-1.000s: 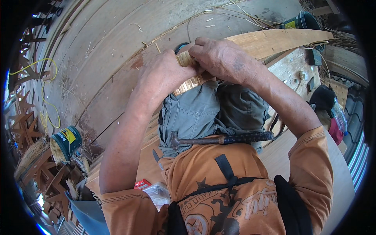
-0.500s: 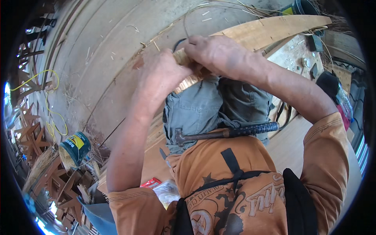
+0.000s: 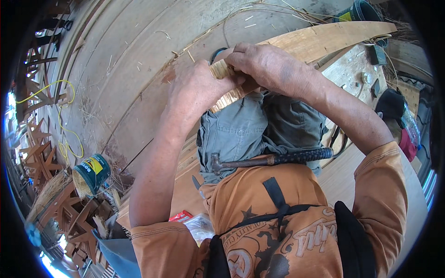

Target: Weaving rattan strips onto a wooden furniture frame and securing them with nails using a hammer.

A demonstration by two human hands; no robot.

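Observation:
Above my knees, my left hand [image 3: 197,88] grips a ribbed, pale tan piece [image 3: 221,69], fingertips mostly hidden behind it. My right hand [image 3: 262,67] closes over the same piece from the right, thumb and fingers bent on it. A long curved light-wood board [image 3: 327,38] reaches from behind my hands toward the upper right. A hammer [image 3: 271,160] with a dark wrapped grip lies across my lap on my grey trousers [image 3: 232,134] and orange shirt.
A green bucket [image 3: 95,178] of thin sticks sits at lower left beside wooden star shapes [image 3: 39,157] and a yellow cord [image 3: 65,129]. Another bucket [image 3: 359,11] is at upper right, near a work board [image 3: 347,69] with small metal blocks and a black bag [image 3: 390,104].
The view has shifted slightly, moving the surroundings rightward in the picture, with the far board higher than a second ago. Both hands keep hold of the ribbed piece, with little visible movement.

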